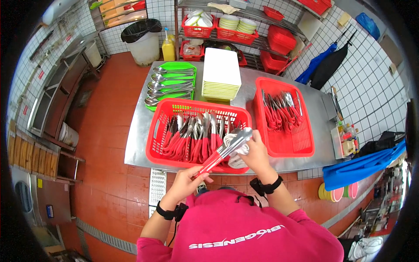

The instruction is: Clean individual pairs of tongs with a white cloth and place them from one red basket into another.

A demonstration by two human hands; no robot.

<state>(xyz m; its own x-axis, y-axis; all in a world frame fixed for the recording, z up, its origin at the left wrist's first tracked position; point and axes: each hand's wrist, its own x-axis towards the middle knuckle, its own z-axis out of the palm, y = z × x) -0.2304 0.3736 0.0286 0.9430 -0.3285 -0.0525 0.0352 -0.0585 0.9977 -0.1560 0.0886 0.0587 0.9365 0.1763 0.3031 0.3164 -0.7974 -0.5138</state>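
A pair of tongs (pixel 213 161) with red-covered handles slants up to the right in front of me. My left hand (pixel 189 181) is closed around the handle end. My right hand (pixel 258 155) presses a white cloth (pixel 238 162) against the metal end, its fingers closed on it. Just beyond and below lies a red slotted basket (pixel 153 139), packed with several red-handled tongs (pixel 192 135). To its right, a second red basket (pixel 284 147) holds several more tongs (pixel 282 112), laid side by side toward its far half.
Both baskets stand on a steel table (pixel 138 139). A green tray (pixel 173 66) of ladles and a stack of pale plates (pixel 221 70) are behind them. At the right edge sits a condiment box (pixel 345 142). Wire shelves (pixel 257 42) rise at the back; a bin (pixel 144 48) stands far left.
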